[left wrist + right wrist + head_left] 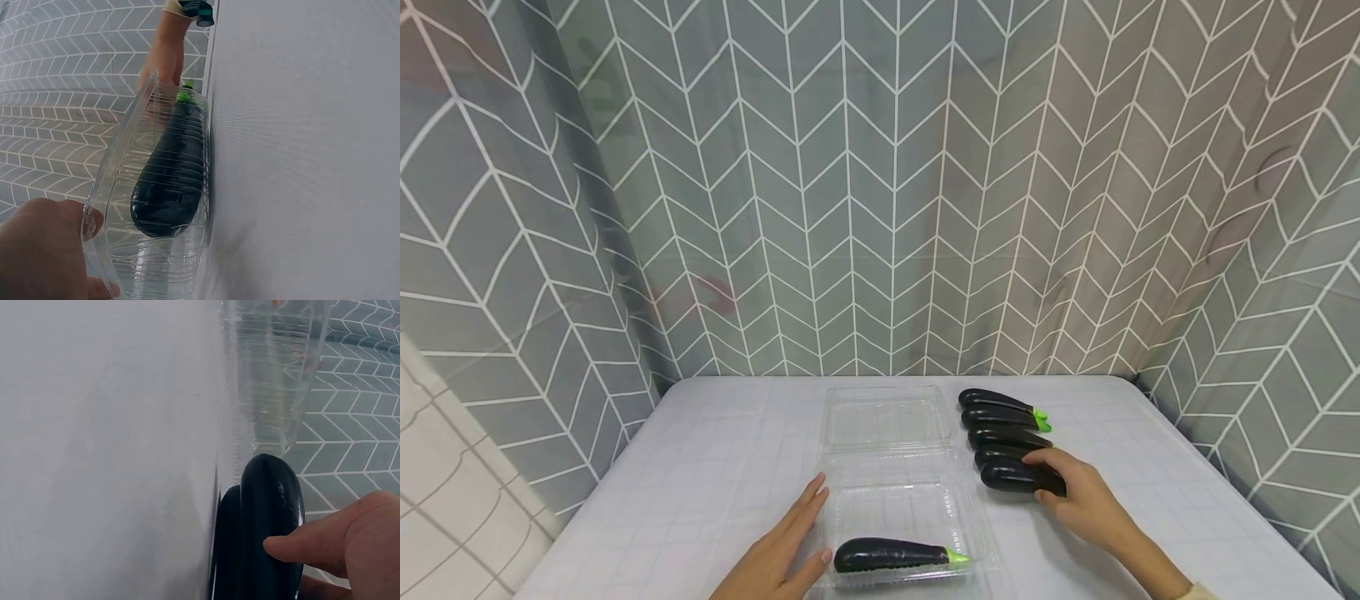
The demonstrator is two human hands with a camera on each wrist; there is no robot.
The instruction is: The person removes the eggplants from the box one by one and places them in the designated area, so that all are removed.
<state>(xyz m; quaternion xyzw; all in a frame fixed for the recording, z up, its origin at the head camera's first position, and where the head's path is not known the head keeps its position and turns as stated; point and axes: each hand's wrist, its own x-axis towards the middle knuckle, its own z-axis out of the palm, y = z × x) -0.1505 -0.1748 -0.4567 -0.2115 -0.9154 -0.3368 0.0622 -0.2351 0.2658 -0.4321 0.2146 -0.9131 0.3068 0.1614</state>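
A clear plastic clamshell box (898, 508) lies unfolded, its lid half toward the back. One dark eggplant (891, 554) with a green stem lies along the near side inside the box, also seen through the wall in the left wrist view. My left hand (778, 550) touches the box's left edge, fingers extended and thumb near the front corner. To the right of the box, my right hand (1082, 500) grips the nearest eggplant (1017, 477) of a row, thumb on the near side and fingers over the far side. Its stem end is hidden by the hand.
Several more eggplants (1000, 417) lie side by side behind the gripped one, stems to the right. The white table (715, 450) carries everything. Patterned curtains (865, 208) stand at the back and both sides.
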